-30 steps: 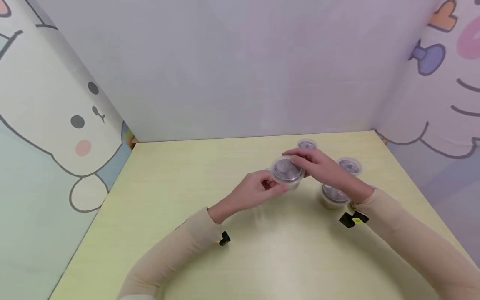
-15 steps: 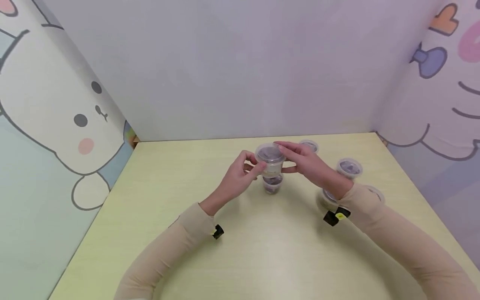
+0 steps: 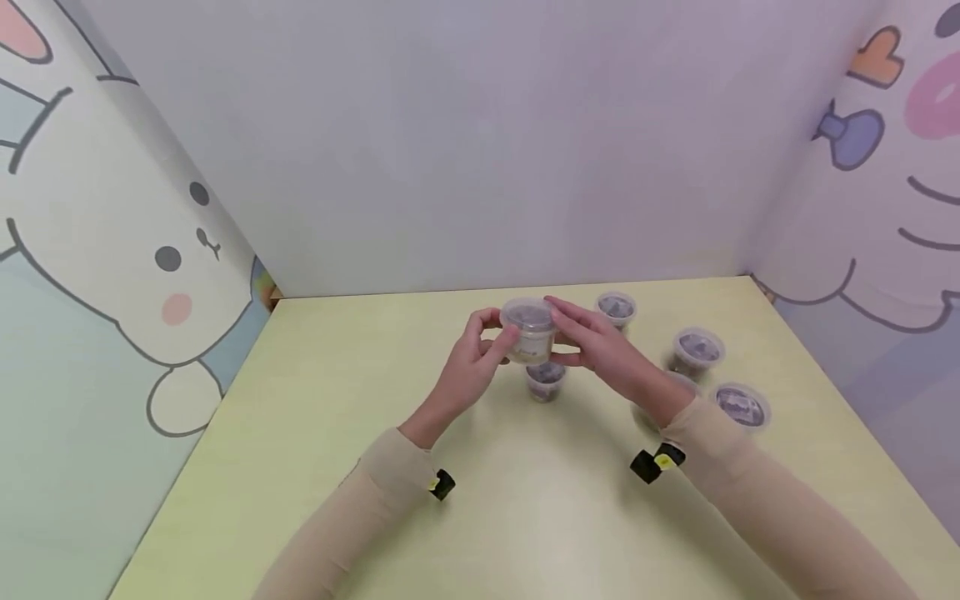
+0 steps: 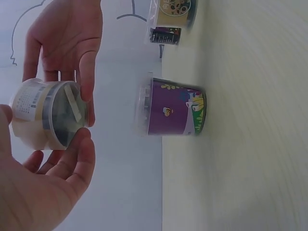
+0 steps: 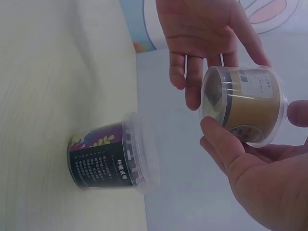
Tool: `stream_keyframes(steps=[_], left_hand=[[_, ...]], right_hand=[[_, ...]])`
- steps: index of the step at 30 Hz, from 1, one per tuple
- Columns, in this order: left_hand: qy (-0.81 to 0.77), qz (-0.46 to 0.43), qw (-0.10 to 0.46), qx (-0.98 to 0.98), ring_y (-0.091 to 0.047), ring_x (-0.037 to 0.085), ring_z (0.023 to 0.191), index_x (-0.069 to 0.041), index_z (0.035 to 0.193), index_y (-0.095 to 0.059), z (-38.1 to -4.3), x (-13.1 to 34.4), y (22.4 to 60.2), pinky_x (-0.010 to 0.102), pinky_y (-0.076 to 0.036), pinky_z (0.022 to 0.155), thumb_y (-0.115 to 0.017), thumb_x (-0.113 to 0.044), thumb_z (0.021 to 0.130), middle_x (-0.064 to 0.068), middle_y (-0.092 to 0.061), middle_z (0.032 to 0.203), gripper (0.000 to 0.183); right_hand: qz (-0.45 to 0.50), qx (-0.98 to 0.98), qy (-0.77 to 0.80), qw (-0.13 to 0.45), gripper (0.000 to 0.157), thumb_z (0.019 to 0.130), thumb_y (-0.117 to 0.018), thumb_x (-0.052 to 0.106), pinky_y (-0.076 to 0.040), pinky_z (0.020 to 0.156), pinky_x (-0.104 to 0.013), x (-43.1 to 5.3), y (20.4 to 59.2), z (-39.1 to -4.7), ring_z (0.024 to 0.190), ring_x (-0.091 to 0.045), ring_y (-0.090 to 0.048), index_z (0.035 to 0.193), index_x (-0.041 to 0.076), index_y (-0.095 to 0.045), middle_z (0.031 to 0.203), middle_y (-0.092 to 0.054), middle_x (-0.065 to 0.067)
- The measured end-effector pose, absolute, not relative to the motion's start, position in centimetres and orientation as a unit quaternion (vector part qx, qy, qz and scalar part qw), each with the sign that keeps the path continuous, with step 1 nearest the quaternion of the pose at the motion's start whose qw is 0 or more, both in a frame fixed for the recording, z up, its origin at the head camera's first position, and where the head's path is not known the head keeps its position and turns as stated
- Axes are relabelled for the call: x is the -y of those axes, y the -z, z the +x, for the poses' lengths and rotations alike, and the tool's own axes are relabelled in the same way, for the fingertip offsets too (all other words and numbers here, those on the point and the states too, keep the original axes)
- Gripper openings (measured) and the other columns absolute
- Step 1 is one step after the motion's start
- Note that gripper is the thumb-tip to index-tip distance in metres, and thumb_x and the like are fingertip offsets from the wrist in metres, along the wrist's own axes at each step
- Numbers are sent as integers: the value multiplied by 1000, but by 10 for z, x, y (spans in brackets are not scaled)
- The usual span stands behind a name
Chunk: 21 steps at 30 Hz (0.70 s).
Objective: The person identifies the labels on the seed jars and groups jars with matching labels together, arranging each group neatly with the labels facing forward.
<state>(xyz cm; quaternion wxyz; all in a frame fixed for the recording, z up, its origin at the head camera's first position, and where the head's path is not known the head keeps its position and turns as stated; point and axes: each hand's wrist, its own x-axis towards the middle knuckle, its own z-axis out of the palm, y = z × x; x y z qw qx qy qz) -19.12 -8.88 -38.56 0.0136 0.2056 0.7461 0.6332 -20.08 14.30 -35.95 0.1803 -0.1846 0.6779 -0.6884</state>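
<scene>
Both my hands hold a small clear plastic cup [image 3: 534, 343] with a tan label and a clear lid, raised above the table. My left hand [image 3: 467, 367] grips its left side, thumb toward me. On the other side my right hand [image 3: 603, 350] holds it between thumb and fingers. A purple printed cup [image 4: 175, 107] with a clear lid stands upright on the table, below the held cup and apart from it. In the right wrist view this purple cup [image 5: 103, 156] shows a dark panel of text. The held cup's contents cannot be made out.
Several more lidded cups stand to the right: one cup [image 3: 617, 308] at the back, another cup [image 3: 697, 346], and a cup [image 3: 741, 407] nearer the right forearm. One is partly hidden by that forearm. A pale wall [image 3: 480, 167] rises behind the table [image 3: 337, 350].
Both hands have carried the tan-labelled cup left, from the right of the purple cup to above it. Its side now faces me more. The purple cup has come into sight below.
</scene>
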Motion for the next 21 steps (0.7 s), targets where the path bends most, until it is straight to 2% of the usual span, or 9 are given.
stream_keyframes(steps=[5, 10, 16, 21], left_hand=[[-636, 209, -1, -742, -67, 26, 101, -8, 144, -43, -189, 89, 384, 42, -56, 89, -48, -31, 109, 10, -52, 135, 42], [-629, 210, 1, -748, -66, 26, 105, -9, 149, -42, -187, 89, 381, 43, -54, 92, -43, -35, 110, 10, -52, 133, 46], [-634, 200, 18, -747, -65, 24, 108, -16, 153, -40, -186, 91, 383, 47, -53, 95, -50, -36, 108, 7, -54, 137, 50], [-644, 208, 16, -736, -62, 27, 113, -16, 156, -37, -186, 90, 385, 47, -52, 96, -48, -32, 109, 11, -52, 140, 51]], right_hand=[[-197, -654, 708, 179, 59, 111, -40, 26, -46, 104, -47, -143, 360, -199, 141, -39, -38, 162, 7, -19, 159, -30, -20], [-194, -650, 714, 170, 60, 110, -44, 25, -47, 104, -44, -143, 361, -199, 142, -33, -37, 163, 8, -20, 160, -31, -15], [-181, -669, 702, 163, 64, 108, -53, 25, -47, 104, -43, -136, 363, -199, 142, -31, -39, 162, 11, -22, 157, -34, -11], [-181, -668, 704, 159, 62, 107, -54, 27, -49, 102, -39, -133, 362, -197, 140, -30, -41, 161, 11, -27, 157, -37, -12]])
